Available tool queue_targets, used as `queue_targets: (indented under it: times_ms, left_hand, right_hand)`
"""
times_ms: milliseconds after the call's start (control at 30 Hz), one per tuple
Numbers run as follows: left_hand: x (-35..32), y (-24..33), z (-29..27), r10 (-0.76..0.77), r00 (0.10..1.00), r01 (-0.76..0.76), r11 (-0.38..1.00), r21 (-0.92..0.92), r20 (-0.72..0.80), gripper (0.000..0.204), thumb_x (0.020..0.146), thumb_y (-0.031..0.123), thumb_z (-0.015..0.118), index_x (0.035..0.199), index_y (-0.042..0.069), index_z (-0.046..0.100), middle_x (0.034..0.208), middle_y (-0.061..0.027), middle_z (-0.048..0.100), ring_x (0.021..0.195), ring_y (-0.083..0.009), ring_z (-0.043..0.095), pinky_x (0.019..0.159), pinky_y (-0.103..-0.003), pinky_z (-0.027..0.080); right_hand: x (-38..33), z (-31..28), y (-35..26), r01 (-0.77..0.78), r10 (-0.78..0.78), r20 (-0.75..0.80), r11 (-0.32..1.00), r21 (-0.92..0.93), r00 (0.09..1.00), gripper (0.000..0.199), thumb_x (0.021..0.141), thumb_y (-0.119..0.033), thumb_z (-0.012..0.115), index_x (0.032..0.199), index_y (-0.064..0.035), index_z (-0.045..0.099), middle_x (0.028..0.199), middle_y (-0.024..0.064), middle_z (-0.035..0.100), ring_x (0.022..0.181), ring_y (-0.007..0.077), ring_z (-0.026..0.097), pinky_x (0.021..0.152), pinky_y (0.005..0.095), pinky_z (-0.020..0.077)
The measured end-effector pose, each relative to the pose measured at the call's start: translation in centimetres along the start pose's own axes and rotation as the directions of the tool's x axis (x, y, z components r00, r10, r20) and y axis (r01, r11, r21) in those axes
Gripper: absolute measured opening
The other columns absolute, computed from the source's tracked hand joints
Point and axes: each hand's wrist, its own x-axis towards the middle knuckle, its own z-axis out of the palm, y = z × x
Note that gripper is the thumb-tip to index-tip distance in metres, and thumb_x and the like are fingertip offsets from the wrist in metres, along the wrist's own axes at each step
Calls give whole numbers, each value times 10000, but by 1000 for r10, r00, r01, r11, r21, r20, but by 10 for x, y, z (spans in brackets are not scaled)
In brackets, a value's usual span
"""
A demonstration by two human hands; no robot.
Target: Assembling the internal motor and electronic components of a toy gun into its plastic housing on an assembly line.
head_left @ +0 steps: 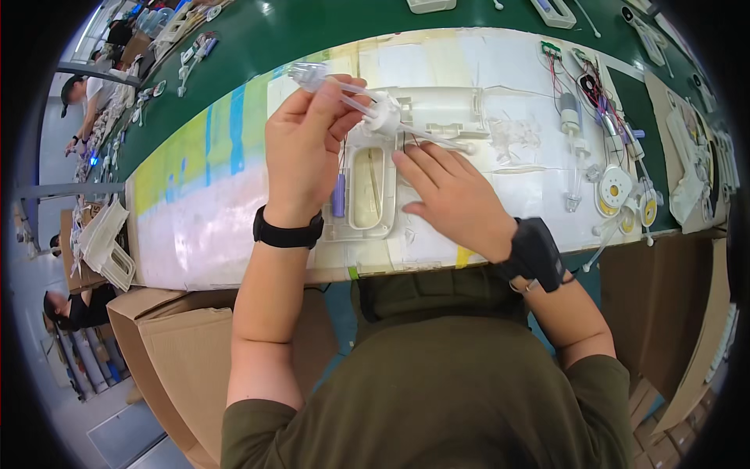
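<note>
Between the thumb and fingers of my left hand (308, 144) is a clear plastic nozzle (308, 74) with thin clear tubes. The tubes lead right to a white round plastic part (383, 117), from which a thin white tube (437, 139) runs on. My right hand (453, 195) lies low over the board, fingers stretched out, its fingertips close to that tube and some thin wires. Below the round part lies a white plastic housing (384, 227) with an oval recess, a purple cylinder (338, 195) at its left side. Behind sits another white housing piece (445, 108).
Wired pump assemblies (570, 117), a green circuit board (551, 51) and white discs (615, 190) lie at the right. Cardboard boxes (187, 367) stand below the table edge. Along the green bench (258, 39) are more parts; other people are at far left.
</note>
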Motion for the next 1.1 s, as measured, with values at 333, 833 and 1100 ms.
queue_targets:
  times_ms: [333, 833, 1100]
  left_hand:
    - [4, 17, -59, -86, 995, 94, 977, -190, 52, 233, 924, 229, 480, 943, 7, 548, 863, -70, 618, 727, -116, 557, 659, -238, 460]
    - [24, 32, 34, -44, 919, -248, 707, 663, 391, 286, 889, 206, 540, 1028, -39, 588, 773, -34, 601, 701, -80, 512, 638, -223, 416]
    - [63, 21, 3, -124, 990, 123, 992, 13, 67, 250, 893, 186, 536, 1006, -36, 561, 811, -67, 597, 730, -149, 570, 691, -272, 476]
  right_hand:
    - [-14, -25, 38, -181, 326, -216, 844, 504, 920, 227, 852, -72, 540, 1061, 17, 558, 955, 103, 607, 851, 208, 606, 752, 279, 495]
    - [17, -95, 69, -30, 84, -19, 549, 835, 996, 128, 836, -13, 535, 948, 2, 595, 934, 29, 578, 814, 86, 513, 731, 221, 427]
    - [10, -88, 80, -66, -26, 99, 581, 811, 995, 105, 822, -32, 563, 921, -10, 592, 863, 11, 577, 737, 69, 486, 650, 214, 403]
